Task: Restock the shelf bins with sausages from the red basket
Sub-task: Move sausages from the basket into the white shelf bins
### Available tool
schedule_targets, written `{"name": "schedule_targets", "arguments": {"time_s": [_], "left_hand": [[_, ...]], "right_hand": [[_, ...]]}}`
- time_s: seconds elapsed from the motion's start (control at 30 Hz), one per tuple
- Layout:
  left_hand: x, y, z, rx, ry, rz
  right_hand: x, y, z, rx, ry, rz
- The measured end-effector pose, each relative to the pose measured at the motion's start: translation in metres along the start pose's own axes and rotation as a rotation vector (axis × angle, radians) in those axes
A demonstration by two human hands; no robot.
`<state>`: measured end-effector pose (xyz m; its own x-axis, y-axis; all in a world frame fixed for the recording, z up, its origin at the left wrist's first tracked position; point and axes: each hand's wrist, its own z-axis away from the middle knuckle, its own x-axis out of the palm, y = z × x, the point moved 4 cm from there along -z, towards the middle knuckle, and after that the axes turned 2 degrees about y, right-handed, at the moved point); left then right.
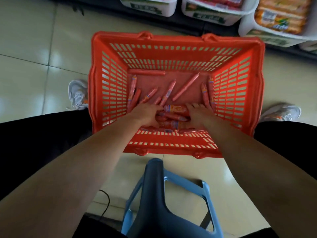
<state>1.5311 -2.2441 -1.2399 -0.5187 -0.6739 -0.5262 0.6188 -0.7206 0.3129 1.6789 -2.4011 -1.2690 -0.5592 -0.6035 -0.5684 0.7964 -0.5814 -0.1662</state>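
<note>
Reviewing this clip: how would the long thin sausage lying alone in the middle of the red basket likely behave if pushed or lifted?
The long thin sausage is round and smooth-cased, so it would probably roll on the flat floor of the red basket. Its casing looks glossy, so likely slippery. It lies straight, suggesting fairly stiff; gripped at one end, it might sag slightly.

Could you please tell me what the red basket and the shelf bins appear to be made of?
The red basket looks like moulded plastic with a slightly glossy finish: uniform colour, slotted lattice walls, rounded rim. The shelf bins appear to be smooth white plastic, thick-walled with rounded corners, though they are cropped and somewhat blurred.
</note>
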Motion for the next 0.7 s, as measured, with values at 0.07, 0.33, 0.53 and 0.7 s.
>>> {"name": "schedule_targets", "arguments": {"time_s": [0.07, 0.33, 0.53, 0.7], "left_hand": [[0.003, -0.003, -0.005, -0.011, -0.027, -0.006], [0.017, -0.007, -0.015, -0.041, 0.066, 0.023], [0.013, -0.015, -0.015, -0.075, 0.22, -0.015], [-0.009, -0.025, -0.014, -0.227, 0.487, 0.126]], "right_hand": [[0.001, 0.0, -0.003, -0.013, 0.006, 0.024], [-0.001, -0.001, -0.013, 0.007, -0.043, 0.018], [-0.003, -0.009, -0.013, -0.012, -0.035, 0.032], [-0.02, -0.004, -0.009, -0.02, 0.08, -0.155]]}}
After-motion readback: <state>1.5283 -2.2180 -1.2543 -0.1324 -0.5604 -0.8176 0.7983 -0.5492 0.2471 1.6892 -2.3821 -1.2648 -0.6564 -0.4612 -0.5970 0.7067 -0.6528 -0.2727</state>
